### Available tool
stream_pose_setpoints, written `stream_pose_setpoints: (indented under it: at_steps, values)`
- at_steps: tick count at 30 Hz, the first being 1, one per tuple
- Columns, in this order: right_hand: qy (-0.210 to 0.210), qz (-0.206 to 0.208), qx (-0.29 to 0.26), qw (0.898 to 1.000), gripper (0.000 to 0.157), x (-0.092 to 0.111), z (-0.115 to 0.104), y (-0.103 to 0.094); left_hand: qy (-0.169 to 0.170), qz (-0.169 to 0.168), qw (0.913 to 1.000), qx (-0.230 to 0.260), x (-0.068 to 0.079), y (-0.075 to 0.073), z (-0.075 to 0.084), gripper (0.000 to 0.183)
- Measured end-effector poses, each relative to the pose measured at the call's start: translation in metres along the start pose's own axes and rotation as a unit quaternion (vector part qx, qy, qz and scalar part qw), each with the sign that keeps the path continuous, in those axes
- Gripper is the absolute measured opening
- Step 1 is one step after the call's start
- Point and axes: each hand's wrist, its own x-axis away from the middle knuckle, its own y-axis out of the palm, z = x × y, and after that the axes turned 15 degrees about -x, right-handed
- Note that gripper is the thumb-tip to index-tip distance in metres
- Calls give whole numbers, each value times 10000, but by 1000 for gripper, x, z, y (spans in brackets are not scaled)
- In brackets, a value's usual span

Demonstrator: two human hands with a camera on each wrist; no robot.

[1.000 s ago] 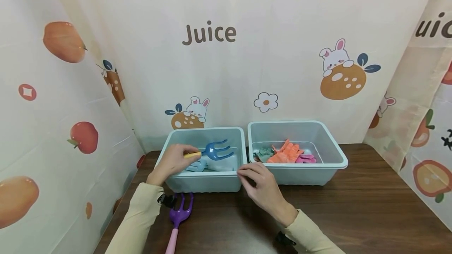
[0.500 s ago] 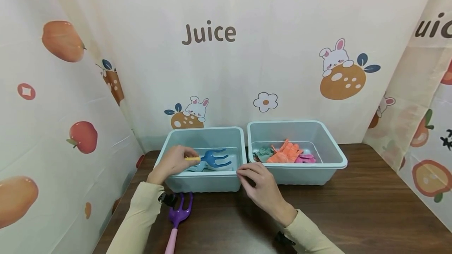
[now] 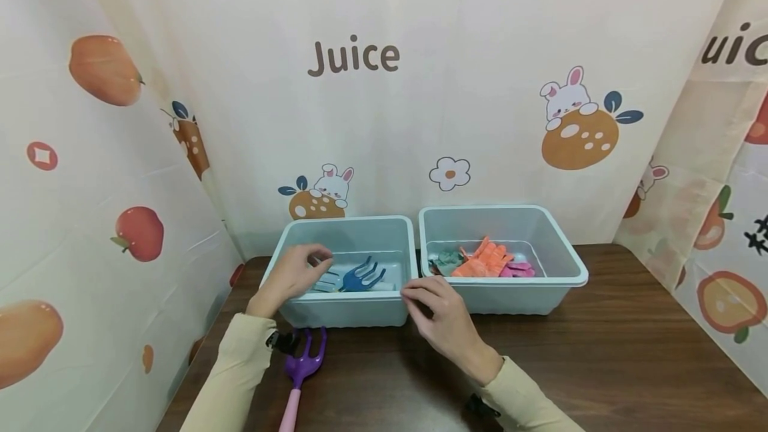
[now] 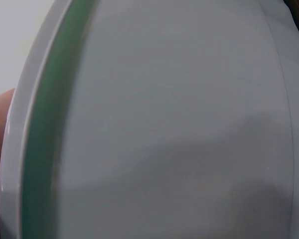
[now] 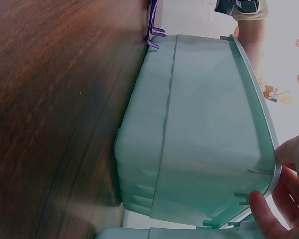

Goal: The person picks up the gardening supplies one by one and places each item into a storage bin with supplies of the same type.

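A blue toy hand fork lies in the left light-blue bin, next to a paler blue tool partly hidden by the front rim. Over that bin's left side hovers my left hand, its fingers loosely bent and holding nothing. My right hand pinches the rim at the bin's front right corner; in the right wrist view its fingers sit on both sides of the edge. Only the bin's outer wall fills the left wrist view.
To the right stands a second bin with orange gloves, green gloves and pink gloves. A purple hand fork with a pink handle lies on the wooden table before the left bin. A printed curtain hangs close behind.
My left hand has lowered the blue hand fork by its yellow handle into the left bin and let it go. The right hand stays at the bin's corner.
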Motion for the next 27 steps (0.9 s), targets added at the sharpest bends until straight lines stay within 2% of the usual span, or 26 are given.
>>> stream_pose_setpoints:
  at_steps: [8, 12, 18, 22, 27]
  values:
    - [-161, 81, 5, 9998, 25, 0, 2, 1, 126, 716, 9973, 83, 6, -1, 4, 17]
    - [-57, 16, -4, 10000, 23, 0, 1, 0, 175, 982, 9950, 105, 10, -2, 7, 15]
    - [9, -15, -15, 10000, 22, -1, -1, 0, 490, 1205, 9915, 65, 24, -4, 11, 13]
    - [-127, 49, 8, 9999, 24, 0, 1, 1, 542, 1324, 9897, 3, 35, -5, 13, 12]
    - [-203, 87, 31, 9998, 26, 0, 2, 2, 590, 1305, 9897, -33, 45, -7, 18, 13]
